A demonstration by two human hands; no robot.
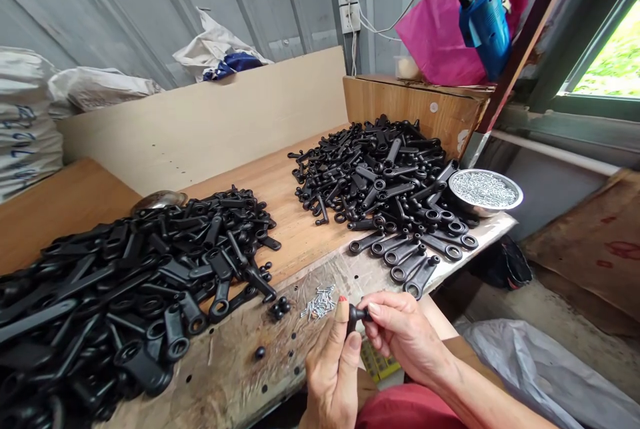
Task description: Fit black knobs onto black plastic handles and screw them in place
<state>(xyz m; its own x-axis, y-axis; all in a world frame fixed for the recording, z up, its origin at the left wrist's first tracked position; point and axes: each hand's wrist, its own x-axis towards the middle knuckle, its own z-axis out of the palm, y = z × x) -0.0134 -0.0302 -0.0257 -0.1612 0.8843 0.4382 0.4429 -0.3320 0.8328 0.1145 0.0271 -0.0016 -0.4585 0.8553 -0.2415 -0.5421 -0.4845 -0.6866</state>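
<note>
A black crank handle [355, 316] is held at the table's front edge between my two hands. My left hand [330, 366] grips its body between thumb and fingers, with a tape-like wrap on one fingertip. The fingers of my right hand [405, 329] are closed around its small end; they hide most of that end. Just beyond my left hand lies a small heap of silvery pins or screws [319, 302]. Several loose black knobs [280, 308] sit to the left of it. Several crank handles [407, 262] are lined up beyond my right hand.
Large piles of black crank handles stand at the left [150, 289] and at the back right [375, 169]. A metal bowl of small silvery pieces [485, 190] rests on the right edge. A blue tool [484, 26] hangs above by a pink bag [435, 36].
</note>
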